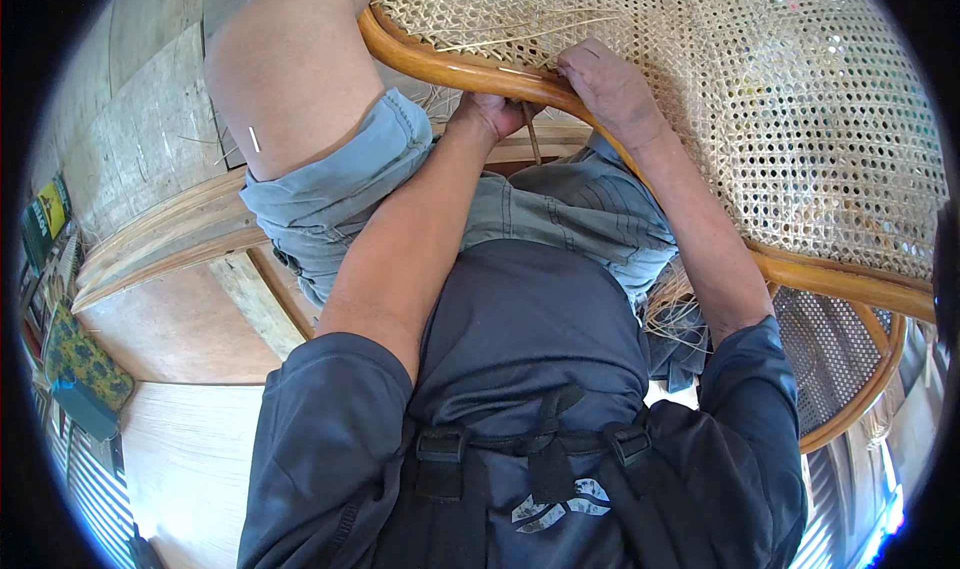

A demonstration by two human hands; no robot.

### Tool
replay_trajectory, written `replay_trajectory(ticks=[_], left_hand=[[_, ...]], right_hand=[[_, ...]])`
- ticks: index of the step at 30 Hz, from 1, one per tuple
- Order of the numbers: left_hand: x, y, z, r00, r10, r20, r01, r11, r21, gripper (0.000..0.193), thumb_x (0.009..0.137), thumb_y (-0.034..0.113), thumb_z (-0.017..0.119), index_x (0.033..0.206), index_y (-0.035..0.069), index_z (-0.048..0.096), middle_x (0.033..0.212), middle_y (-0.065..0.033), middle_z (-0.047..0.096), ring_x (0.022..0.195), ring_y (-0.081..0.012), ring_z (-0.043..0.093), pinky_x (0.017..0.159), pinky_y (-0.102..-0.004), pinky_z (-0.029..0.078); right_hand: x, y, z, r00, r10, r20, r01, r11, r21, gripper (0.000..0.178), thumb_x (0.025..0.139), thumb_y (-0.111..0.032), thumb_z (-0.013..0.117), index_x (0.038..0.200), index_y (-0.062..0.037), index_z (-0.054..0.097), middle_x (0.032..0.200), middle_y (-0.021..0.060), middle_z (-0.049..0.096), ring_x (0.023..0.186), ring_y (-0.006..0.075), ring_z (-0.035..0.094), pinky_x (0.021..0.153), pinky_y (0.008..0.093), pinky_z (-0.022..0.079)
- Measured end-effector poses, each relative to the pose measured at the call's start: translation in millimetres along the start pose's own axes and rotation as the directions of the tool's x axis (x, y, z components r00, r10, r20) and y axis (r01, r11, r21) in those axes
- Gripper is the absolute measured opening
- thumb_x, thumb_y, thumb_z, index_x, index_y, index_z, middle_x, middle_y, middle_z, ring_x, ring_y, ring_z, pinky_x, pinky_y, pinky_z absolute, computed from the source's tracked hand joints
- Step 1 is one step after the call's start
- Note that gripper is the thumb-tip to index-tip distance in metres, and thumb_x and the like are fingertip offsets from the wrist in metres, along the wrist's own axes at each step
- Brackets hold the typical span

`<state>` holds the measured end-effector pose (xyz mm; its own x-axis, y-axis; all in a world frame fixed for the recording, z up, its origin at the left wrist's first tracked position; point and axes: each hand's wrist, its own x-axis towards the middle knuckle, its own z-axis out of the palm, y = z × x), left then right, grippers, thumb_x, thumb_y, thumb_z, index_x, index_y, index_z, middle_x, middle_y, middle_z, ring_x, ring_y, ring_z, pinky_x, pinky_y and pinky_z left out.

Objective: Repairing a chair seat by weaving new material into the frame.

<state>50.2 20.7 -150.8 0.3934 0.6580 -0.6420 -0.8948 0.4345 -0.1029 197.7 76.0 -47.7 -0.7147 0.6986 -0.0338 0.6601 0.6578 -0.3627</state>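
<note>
The woven cane panel [800, 119] is of pale straw colour, and its pattern is an open lattice with small, regular holes. The curved frame [455, 69] has a glossy orange-brown colour. The shorts [520, 214] are grey-blue, while the shirt [540, 319] is dark navy, with a whitish mark [560, 506] on it. The buckles [441, 445] are black. At the left, a cloth-like object [88, 361] shows a mottled pattern of dark green and yellow.
</note>
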Motion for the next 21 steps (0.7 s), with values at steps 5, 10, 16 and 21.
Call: replay_trajectory(ticks=[5, 10, 16, 21], left_hand=[[6, 0, -7, 1.000, -0.016, -0.007, 0.016, 0.998, -0.055, 0.032, 0.090, 0.030, 0.047, 0.105, 0.001, 0.050, 0.097, -0.0156, 0.059, 0.085, -0.0286, 0.060, 0.070, -0.0399, 0.054], [8, 1, -14, 0.995, -0.066, 0.073, 0.075, 0.988, -0.133, 0.032, 0.092, 0.030, 0.045, 0.103, 0.001, 0.050, 0.095, -0.0170, 0.059, 0.085, -0.0303, 0.060, 0.072, -0.0426, 0.053], [0, 0, 3, 1.000, 0.002, 0.008, -0.002, 1.000, -0.020, 0.034, 0.092, 0.032, 0.044, 0.104, 0.001, 0.050, 0.099, -0.0183, 0.058, 0.087, -0.0316, 0.059, 0.076, -0.0440, 0.053], [9, 5, -14, 0.988, -0.061, 0.143, 0.079, 0.989, -0.126, 0.033, 0.091, 0.031, 0.046, 0.103, 0.001, 0.050, 0.098, -0.0178, 0.058, 0.088, -0.0319, 0.059, 0.077, -0.0453, 0.053]], right_hand=[[2, -3, -3, 0.999, 0.023, 0.039, -0.024, 1.000, 0.020, 0.013, 0.084, -0.013, 0.051, 0.095, -0.0103, 0.058, 0.086, 0.0070, 0.054, 0.082, 0.0248, 0.060, 0.064, 0.0347, 0.052], [-3, 5, 5, 0.999, 0.041, 0.036, -0.047, 0.978, 0.203, 0.012, 0.086, -0.008, 0.049, 0.094, -0.0058, 0.057, 0.090, 0.0106, 0.057, 0.081, 0.0289, 0.059, 0.069, 0.0349, 0.050], [-2, -3, 3, 0.999, 0.052, -0.014, -0.051, 0.995, 0.081, 0.015, 0.081, -0.011, 0.052, 0.095, -0.0099, 0.059, 0.090, 0.0087, 0.056, 0.084, 0.0292, 0.059, 0.069, 0.0369, 0.051], [3, 6, 3, 1.000, 0.014, 0.006, -0.015, 0.981, 0.191, 0.011, 0.085, -0.006, 0.050, 0.093, -0.0039, 0.057, 0.089, 0.0119, 0.057, 0.081, 0.0293, 0.059, 0.070, 0.0341, 0.050]])
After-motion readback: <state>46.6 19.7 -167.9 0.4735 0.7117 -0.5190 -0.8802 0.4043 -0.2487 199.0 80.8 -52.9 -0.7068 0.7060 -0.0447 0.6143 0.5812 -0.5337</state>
